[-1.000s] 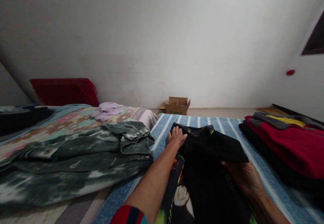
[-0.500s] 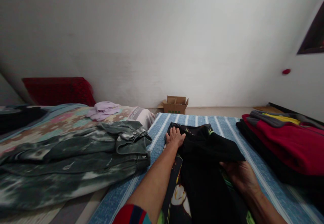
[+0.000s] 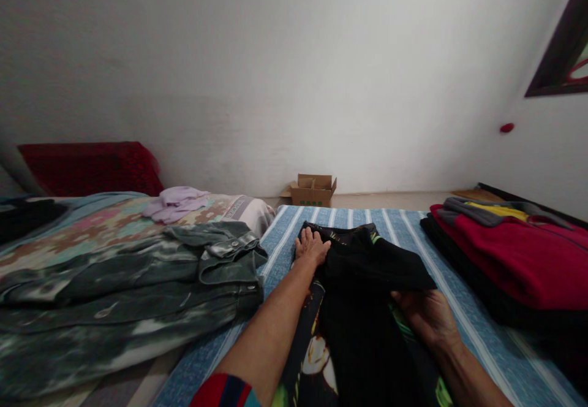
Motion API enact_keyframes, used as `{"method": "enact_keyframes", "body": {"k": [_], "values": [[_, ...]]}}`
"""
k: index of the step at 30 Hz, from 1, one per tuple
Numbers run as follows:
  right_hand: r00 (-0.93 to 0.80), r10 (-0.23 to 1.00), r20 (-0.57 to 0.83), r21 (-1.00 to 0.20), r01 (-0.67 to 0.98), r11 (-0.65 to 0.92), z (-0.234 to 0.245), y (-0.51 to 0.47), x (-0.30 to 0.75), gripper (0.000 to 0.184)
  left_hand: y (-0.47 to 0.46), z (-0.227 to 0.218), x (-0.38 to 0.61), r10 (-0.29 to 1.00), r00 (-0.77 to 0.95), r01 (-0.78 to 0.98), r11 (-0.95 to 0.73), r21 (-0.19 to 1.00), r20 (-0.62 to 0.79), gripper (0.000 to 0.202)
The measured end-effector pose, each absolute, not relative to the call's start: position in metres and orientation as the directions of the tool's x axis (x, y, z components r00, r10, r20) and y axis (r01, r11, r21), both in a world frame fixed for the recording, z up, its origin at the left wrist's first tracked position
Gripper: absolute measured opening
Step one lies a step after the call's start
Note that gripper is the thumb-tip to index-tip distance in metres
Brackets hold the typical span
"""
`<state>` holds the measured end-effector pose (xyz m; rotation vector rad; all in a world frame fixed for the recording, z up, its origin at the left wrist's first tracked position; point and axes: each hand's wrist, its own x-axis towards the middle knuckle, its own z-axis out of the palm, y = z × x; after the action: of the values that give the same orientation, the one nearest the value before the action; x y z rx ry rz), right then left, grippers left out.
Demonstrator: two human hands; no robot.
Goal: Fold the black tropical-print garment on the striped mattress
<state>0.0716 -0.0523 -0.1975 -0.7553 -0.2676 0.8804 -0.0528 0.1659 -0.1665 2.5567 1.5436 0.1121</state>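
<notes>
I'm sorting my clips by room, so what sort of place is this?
Most likely a bedroom: a blue striped sheet and a floral cover are spread like bedding, and a stack of folded clothes sits on the striped sheet.

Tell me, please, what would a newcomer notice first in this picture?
Probably the bright red garment, folded at far right. Next, the black garment in the middle, where the left hand lies flat and the right hand is at its edge. A grey-green denim garment spreads across the left side.
</notes>
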Motion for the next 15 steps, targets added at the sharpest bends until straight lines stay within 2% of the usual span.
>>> {"method": "enact_keyframes", "body": {"k": [8, 15], "values": [[0.618, 0.778, -0.117, -0.659, -0.634, 0.405, -0.196, -0.052, 0.070, 0.033, 0.170, -0.173, -0.052, 0.881, 0.471, 0.868, -0.456, 0.195, -0.037, 0.061], [0.605, 0.794, -0.068, -0.716, -0.583, 0.383, -0.195, -0.048, 0.067, 0.026, 0.159, -0.153, -0.071, 0.833, 0.552, 0.816, -0.549, 0.184, 0.037, 0.042]]}}
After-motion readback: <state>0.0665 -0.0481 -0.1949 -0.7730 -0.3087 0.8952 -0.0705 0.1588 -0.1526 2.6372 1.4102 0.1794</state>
